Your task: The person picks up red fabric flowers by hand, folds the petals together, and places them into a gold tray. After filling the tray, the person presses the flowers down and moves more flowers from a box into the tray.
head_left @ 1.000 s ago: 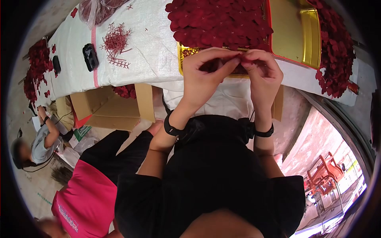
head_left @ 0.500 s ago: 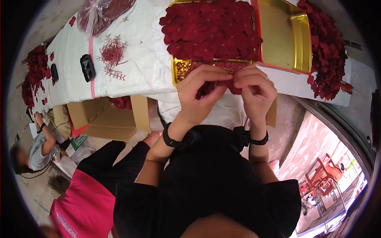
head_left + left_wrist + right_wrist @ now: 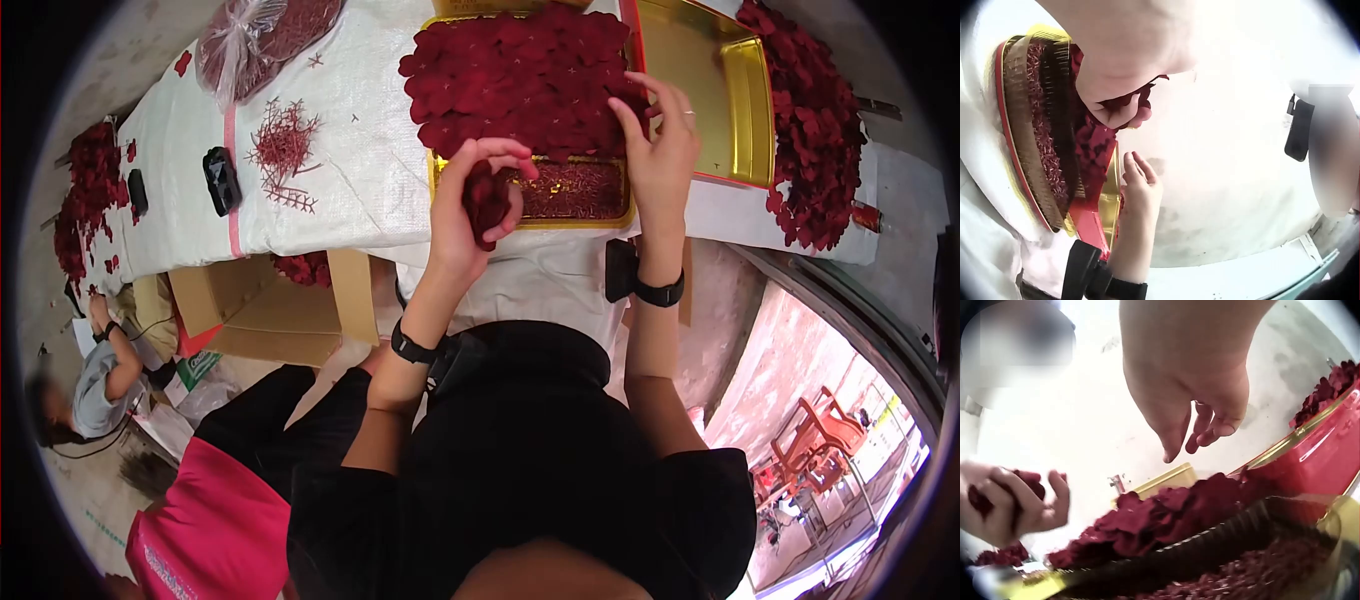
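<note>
Closest to you are your black shirt point(image 3: 510, 430) and the black bands at your wrists; a cardboard box point(image 3: 355, 300) stands off to your left, below the table edge. Past them, your left hand point(image 3: 458, 215) curls round a small bunch of dark red petals point(image 3: 487, 200), held above the near left part of the gold tray point(image 3: 580, 222). Your right hand point(image 3: 662, 150) is raised at the tray's far right, its fingers bent and its thumb apart from them (the right wrist view shows the gap between them clearly). Thin red bits point(image 3: 585, 188) fill the near strip of the tray. Behind that strip, a broad petal pile point(image 3: 520, 85) covers the tray's farther part, and just right of it sits a red box point(image 3: 705, 100) with a gold inside. On the white cloth to your left lie a black device point(image 3: 221, 180) and a tangle of red sprigs point(image 3: 283, 140); farther on rests a clear bag point(image 3: 262, 45) of dark red stuff. Another heap point(image 3: 818, 130) of petals lies beyond the box, on your right.
</note>
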### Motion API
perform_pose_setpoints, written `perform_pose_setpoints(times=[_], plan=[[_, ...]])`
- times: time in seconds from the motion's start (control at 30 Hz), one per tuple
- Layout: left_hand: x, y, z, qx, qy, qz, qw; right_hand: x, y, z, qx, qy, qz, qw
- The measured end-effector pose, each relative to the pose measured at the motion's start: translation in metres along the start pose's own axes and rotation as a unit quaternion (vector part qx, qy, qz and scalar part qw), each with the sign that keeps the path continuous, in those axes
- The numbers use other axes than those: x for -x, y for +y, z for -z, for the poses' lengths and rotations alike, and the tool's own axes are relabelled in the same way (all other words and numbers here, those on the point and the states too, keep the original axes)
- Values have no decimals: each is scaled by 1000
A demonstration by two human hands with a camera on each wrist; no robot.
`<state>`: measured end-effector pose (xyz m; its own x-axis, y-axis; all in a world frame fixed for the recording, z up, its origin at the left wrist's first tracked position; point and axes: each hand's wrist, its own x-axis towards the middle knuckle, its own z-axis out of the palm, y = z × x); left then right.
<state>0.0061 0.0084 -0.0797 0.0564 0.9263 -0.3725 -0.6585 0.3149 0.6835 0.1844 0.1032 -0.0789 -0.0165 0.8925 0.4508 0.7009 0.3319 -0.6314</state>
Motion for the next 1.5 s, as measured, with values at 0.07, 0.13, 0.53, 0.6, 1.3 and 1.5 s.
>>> perform_pose_setpoints(times=[0.07, 0.13, 0.53, 0.6, 1.3, 1.5], plan=[[-2, 2, 4, 52, -34, 20, 998, 2, -15, 9, -59, -48, -23, 997], [-3, 2, 0, 53, -13, 7, 998, 14, -33, 16, -139, -117, -86, 980], [-4, -11, -3, -20, 58, -34, 998, 50, -56, 4, -239, -293, -146, 914], [-4, -10, 1, 13, 38, -14, 999, 49, -53, 3, -287, -283, -176, 898], [-1, -4, 12, -160, 172, -25, 972, 47, -24, 20, -181, -304, -182, 918], [0, 3, 22, -161, 190, -19, 968, 77, -17, 6, 75, -373, -37, 924]])
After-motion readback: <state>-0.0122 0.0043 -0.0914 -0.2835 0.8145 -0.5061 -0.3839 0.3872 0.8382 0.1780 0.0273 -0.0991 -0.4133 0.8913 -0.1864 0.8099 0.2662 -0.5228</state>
